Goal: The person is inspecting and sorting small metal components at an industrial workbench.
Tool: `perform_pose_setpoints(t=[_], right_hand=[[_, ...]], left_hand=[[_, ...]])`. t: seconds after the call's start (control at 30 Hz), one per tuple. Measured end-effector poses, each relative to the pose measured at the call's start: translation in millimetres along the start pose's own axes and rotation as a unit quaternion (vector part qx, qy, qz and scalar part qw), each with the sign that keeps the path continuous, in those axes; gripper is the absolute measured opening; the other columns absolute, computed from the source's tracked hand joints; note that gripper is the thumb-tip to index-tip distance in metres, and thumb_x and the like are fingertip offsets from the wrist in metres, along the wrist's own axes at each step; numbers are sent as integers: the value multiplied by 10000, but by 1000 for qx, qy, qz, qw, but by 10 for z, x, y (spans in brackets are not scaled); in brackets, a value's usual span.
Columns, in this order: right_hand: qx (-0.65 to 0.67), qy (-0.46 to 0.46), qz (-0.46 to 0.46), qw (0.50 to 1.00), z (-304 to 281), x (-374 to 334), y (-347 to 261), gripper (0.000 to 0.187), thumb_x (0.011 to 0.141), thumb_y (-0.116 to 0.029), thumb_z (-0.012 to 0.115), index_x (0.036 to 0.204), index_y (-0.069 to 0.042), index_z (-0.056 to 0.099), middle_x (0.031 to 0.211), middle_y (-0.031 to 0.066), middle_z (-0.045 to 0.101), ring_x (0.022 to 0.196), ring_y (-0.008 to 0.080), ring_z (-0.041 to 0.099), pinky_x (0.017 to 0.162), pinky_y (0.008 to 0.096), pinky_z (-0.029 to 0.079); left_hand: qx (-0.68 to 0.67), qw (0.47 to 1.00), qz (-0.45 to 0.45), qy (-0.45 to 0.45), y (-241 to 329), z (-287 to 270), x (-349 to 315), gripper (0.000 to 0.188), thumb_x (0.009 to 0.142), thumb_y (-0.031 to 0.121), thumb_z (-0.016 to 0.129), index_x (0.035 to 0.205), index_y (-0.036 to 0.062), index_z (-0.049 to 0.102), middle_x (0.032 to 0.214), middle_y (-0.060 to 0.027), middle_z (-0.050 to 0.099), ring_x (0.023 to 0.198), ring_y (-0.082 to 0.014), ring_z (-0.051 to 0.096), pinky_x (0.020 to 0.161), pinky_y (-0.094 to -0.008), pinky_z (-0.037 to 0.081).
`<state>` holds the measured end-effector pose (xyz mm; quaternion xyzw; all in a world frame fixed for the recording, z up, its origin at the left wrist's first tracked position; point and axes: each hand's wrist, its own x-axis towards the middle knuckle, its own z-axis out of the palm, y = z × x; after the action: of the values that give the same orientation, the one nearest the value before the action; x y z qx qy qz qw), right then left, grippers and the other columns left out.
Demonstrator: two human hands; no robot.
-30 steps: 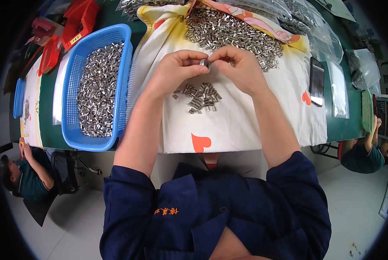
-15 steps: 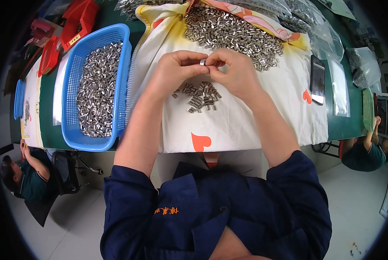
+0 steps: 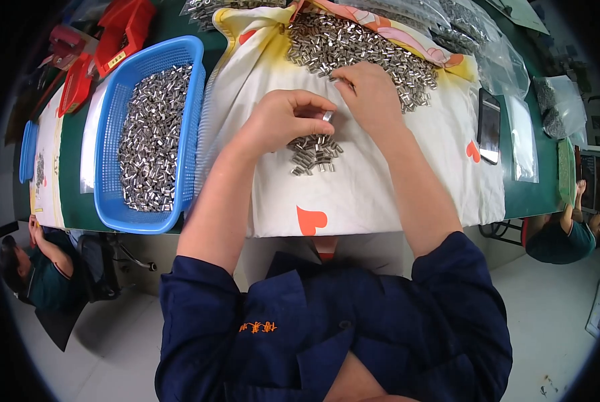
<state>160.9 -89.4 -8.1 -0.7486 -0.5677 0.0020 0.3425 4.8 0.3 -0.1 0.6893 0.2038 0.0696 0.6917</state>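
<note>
Between the thumb and fingertips of my left hand [image 3: 276, 122] is a small shiny metal sleeve [image 3: 327, 116]. Just below that hand lies a small heap of similar metal sleeves [image 3: 313, 156] on the white cloth. My right hand [image 3: 369, 95] has its fingers bent and drawn together at the near edge of a large pile of metal sleeves [image 3: 353, 47]. Whether a sleeve is pinched in its fingertips is too small to make out.
To the left stands a blue mesh basket [image 3: 191, 120] filled with metal sleeves, with red bins [image 3: 122, 37] behind it. A phone [image 3: 489, 127] and plastic bags [image 3: 524, 137] lie at the right. Two co-workers [image 3: 52, 268] sit at the far sides.
My hands were together around a metal sleeve. Now they are apart: the right has moved up to the large pile, while the left has come slightly right and down with a sleeve.
</note>
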Motion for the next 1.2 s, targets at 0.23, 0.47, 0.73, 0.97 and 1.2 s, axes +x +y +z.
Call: perform_pose_setpoints(t=[0.23, 0.47, 0.73, 0.97, 1.2], right_hand=[[-127, -44, -46, 990, 3, -42, -127, 46, 683, -136, 601, 713, -103, 613, 747, 60, 574, 790, 230, 538, 706, 365, 405], [28, -35, -8, 999, -75, -70, -162, 59, 676, -97, 589, 714, -52, 586, 662, 70, 579, 654, 226, 566, 627, 340, 448], [262, -81, 81, 958, -207, -108, -348, 115, 674, -94, 604, 773, -35, 602, 707, 62, 598, 680, 163, 587, 636, 263, 466], [154, -45, 11, 987, -135, -135, -306, 111, 682, -98, 641, 777, -48, 613, 714, 13, 602, 657, 109, 551, 618, 246, 441], [215, -164, 124, 955, -303, -53, -267, 113, 726, -93, 628, 828, -45, 619, 719, 10, 595, 662, 73, 528, 633, 208, 430]], left_hand=[[-31, 999, 14, -30, -3, -51, -6, 266, 717, 38, 675, 970, -9, 607, 808, -17, 608, 705, -57, 547, 631, -179, 455], [-135, 986, -2, 93, -9, -110, 31, 288, 758, 34, 631, 1031, -20, 560, 885, -54, 623, 734, -89, 580, 636, -202, 476], [-159, 985, 18, 66, -13, -98, 16, 304, 751, 25, 634, 1039, -32, 555, 880, -78, 626, 746, -103, 588, 674, -204, 472], [-110, 990, 28, 80, -22, -94, 23, 304, 742, 21, 640, 1027, -45, 558, 865, -96, 632, 779, -111, 597, 695, -206, 475], [-79, 996, 3, 27, 13, -72, -15, 282, 717, 16, 662, 983, -42, 589, 841, -68, 626, 756, -91, 587, 685, -200, 474]])
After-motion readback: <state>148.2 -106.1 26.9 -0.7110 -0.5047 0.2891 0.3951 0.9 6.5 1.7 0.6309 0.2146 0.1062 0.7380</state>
